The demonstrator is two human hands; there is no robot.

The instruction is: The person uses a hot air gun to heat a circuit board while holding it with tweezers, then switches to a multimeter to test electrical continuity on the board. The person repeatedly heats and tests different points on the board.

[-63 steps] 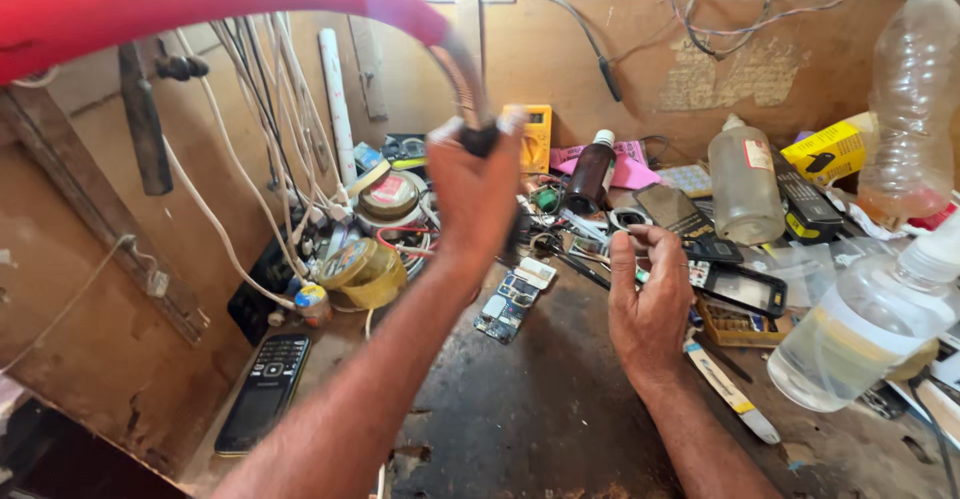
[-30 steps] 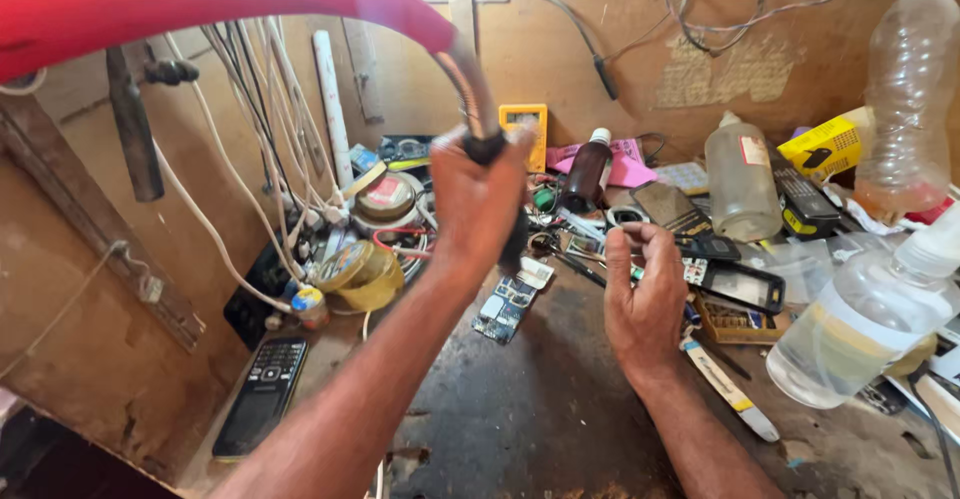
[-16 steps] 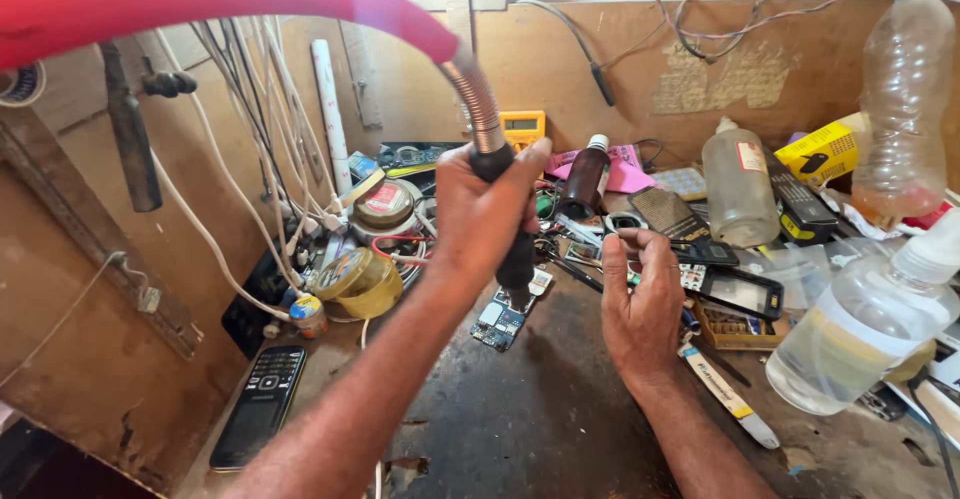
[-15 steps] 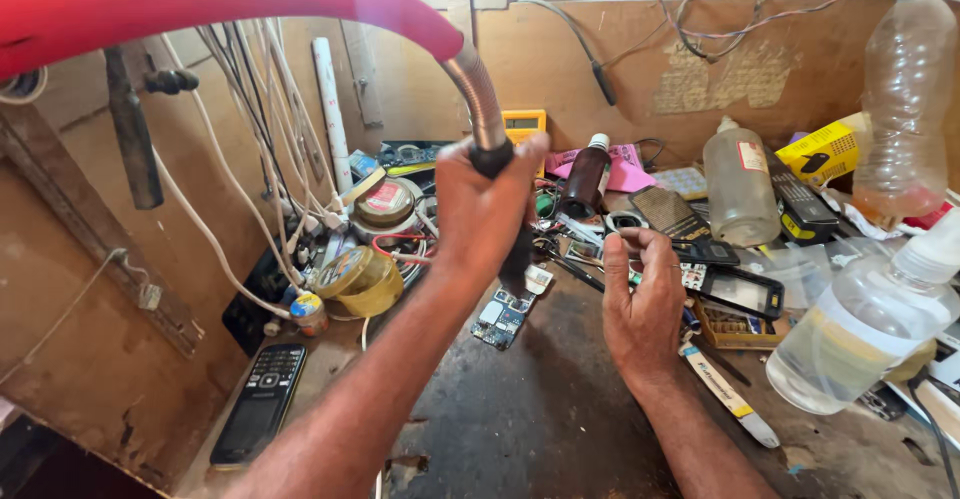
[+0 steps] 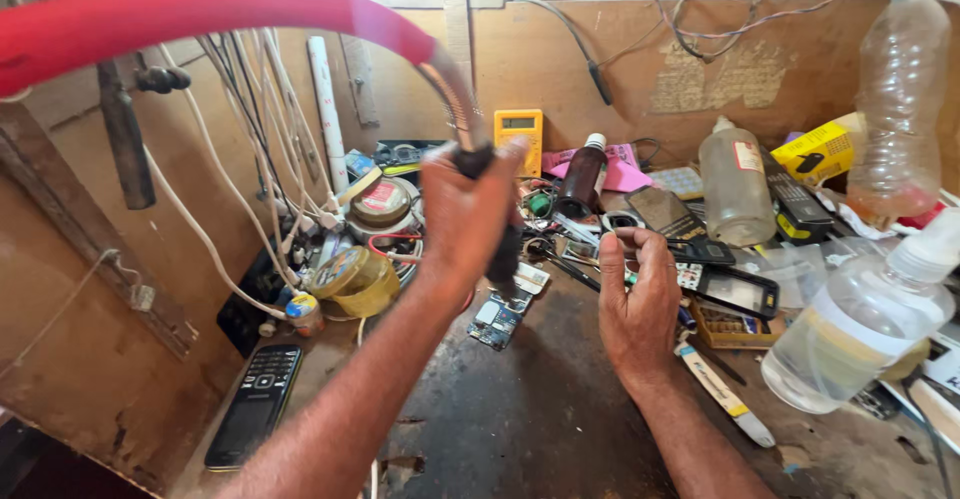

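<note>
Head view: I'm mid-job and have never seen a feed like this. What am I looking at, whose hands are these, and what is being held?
This is one camera worn on a person's head, looking down at their own two bare hands over a cluttered workbench. The left hand grips a black handle joined to a red hose that arcs overhead. The right hand pinches something small; what it is cannot be told. On the bench lie a small circuit board, a yellow multimeter, a dark phone, tape rolls and clear plastic bottles.
</note>
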